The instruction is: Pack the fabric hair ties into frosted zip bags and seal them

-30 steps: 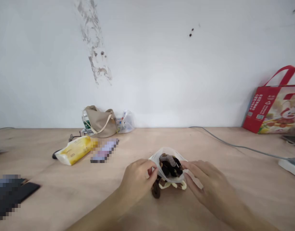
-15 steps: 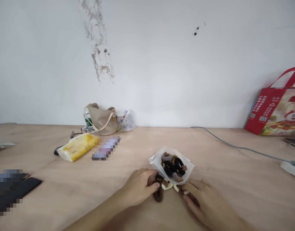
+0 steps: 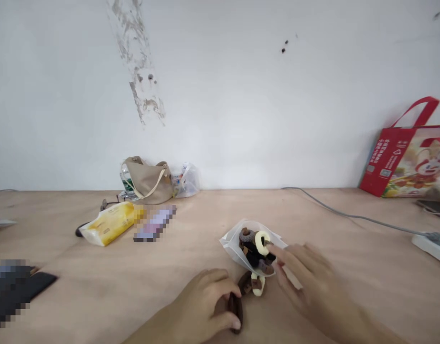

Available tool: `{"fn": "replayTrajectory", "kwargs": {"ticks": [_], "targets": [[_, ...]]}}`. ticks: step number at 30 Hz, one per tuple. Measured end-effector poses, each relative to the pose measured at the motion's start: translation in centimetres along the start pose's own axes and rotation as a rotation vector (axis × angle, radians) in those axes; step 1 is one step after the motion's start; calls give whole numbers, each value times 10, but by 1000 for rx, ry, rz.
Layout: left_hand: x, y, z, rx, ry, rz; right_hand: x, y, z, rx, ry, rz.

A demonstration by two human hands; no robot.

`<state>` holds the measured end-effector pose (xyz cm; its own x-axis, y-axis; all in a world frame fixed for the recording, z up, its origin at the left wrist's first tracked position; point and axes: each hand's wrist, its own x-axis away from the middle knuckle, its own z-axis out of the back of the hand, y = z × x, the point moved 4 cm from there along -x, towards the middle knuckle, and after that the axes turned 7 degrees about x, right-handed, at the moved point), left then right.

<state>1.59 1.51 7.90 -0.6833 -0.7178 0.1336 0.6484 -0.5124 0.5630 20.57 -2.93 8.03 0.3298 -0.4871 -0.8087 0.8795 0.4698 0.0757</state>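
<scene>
1. Two bare hands work over a light plywood tabletop [image 3: 177, 258].
2. Left hand [image 3: 205, 306]: clenched around a dark brown fabric hair tie [image 3: 236, 313], which rests on the wood.
3. Right hand [image 3: 313, 282]: blurred, fingers spread, grasping nothing visible; index fingertip [image 3: 273, 249] right at a cream ring-shaped hair tie [image 3: 262, 242], contact unclear.
4. Cream tie sits inside a translucent white plastic bag [image 3: 232, 246], atop a heap of black and grey hair ties [image 3: 252, 251].
5. Below the bag's edge, on the table: a cream-and-brown hair tie [image 3: 258, 285], just beside a brown hair tie [image 3: 245, 283].
6. Farther off: a yellow soft wipes packet [image 3: 110, 223], a beige fabric shoulder bag [image 3: 148, 182], a red printed tote bag [image 3: 388, 160], a grey cable [image 3: 348, 216].
</scene>
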Motion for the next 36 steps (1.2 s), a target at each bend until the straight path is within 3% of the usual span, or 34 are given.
{"fn": "replayTrajectory", "kwargs": {"ticks": [4,7,11,18,22,24,29,32,36], "targets": [[0,0,2,12,-21,67,13,-22,-22,-38,-141,114],[-1,-2,0,-60,6,143,21,-30,-38,68,-221,66],[-6,-2,1,-104,83,132,20,-33,-43,53,-198,56],[-36,33,40,134,486,42,24,-33,-44,-100,-210,-23],[-34,38,38,72,596,-19,32,-35,-39,-74,-160,48],[-28,32,27,-17,570,-18,29,-36,-30,-92,-107,97],[-27,8,-9,-247,197,42,1,-22,-9,-27,4,88],[-33,4,-15,-315,141,86,-18,-8,-23,101,-43,56],[-30,18,-15,-252,110,56,-31,5,-43,111,-59,-37]]}}
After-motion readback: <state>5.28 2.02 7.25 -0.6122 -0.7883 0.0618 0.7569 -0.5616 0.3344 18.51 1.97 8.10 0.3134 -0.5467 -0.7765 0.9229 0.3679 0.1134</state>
